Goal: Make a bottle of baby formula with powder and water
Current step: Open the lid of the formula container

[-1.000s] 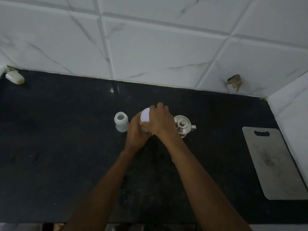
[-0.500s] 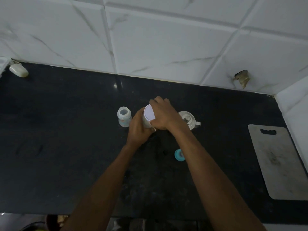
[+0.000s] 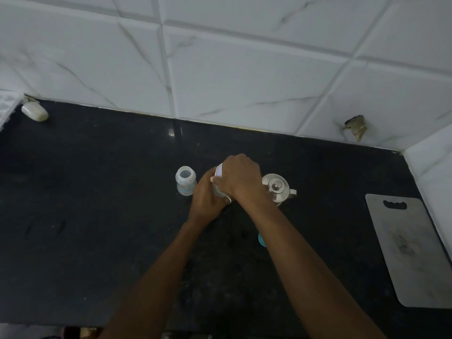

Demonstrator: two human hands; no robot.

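- Head view: left hand point(image 3: 206, 201) clasps the white formula tin point(image 3: 218, 178) by its side; right hand point(image 3: 241, 178) is clamped over its lid, mid-table point(image 3: 97, 216).
- Tin looks rigid, light and smooth; gripping body and lid rim suits it.
- Open baby bottle point(image 3: 185, 181) stands just left: light, tippable.
- Labels are unreadable.

Open bottle point(image 3: 185, 180) and steel jug point(image 3: 277, 189) closely flank both hands; the dark table point(image 3: 97, 216) lies bare left, cutting board point(image 3: 413, 250) far right.
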